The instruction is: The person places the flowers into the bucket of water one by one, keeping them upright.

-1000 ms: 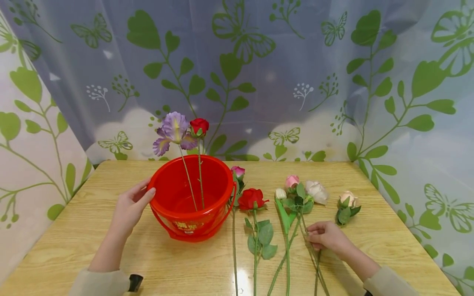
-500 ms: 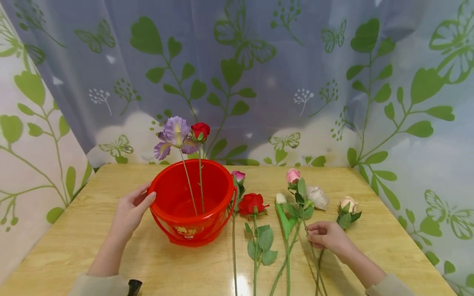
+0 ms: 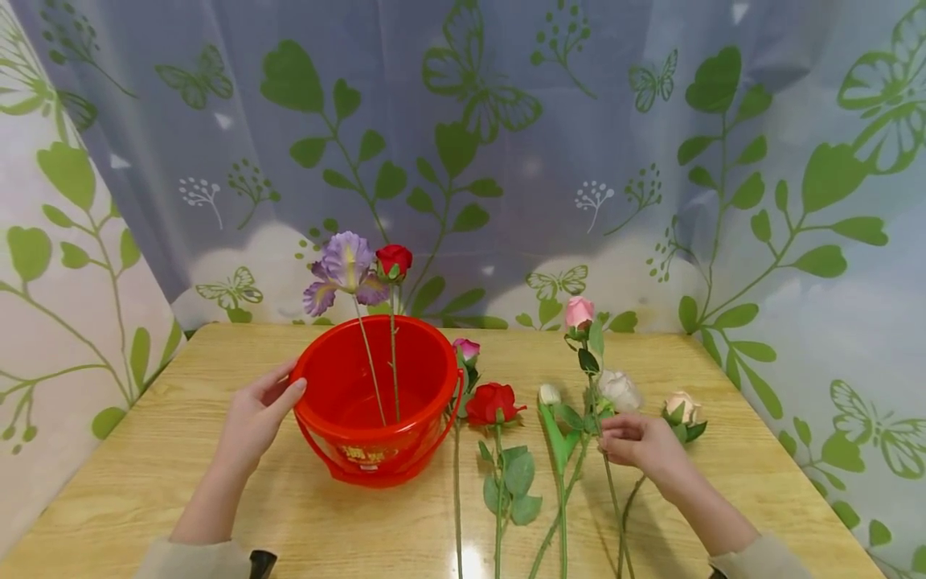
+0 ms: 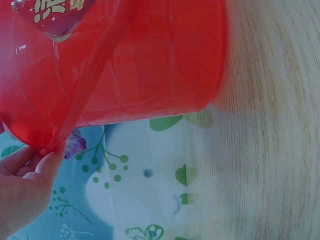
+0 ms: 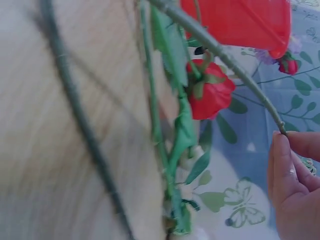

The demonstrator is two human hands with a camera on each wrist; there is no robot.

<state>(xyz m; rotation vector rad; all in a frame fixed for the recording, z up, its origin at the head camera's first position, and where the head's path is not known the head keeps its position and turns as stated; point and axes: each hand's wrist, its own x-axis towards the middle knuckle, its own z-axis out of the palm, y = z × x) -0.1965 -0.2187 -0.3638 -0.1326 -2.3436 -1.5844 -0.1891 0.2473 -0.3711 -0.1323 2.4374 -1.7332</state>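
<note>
My left hand (image 3: 253,418) grips the left rim of a red plastic bucket (image 3: 387,450), thumb toward me; the left wrist view shows the fingers by the handle's end. Inside the bucket stand a purple iris (image 3: 347,261) and a red rose (image 3: 394,260), both tilted slightly. My right hand (image 3: 647,449) pinches the stem of a pink rose (image 3: 579,312) between thumb and fingers, with its bloom raised above the other flowers. In the right wrist view that green stem (image 5: 220,52) runs up to the fingertips. The stem's lower end is cut off by the frame.
On the wooden table (image 3: 166,418), right of the bucket, lie a magenta rose (image 3: 469,349), a large red rose (image 3: 494,404), a white bud (image 3: 549,394), a white rose (image 3: 620,391) and a peach rose (image 3: 682,408). A patterned curtain (image 3: 506,201) hangs behind.
The pink rose has risen from among the lying flowers, with my right hand moving slightly up along with it. My left hand keeps its hold on the bucket. The head view has tilted a little upward.
</note>
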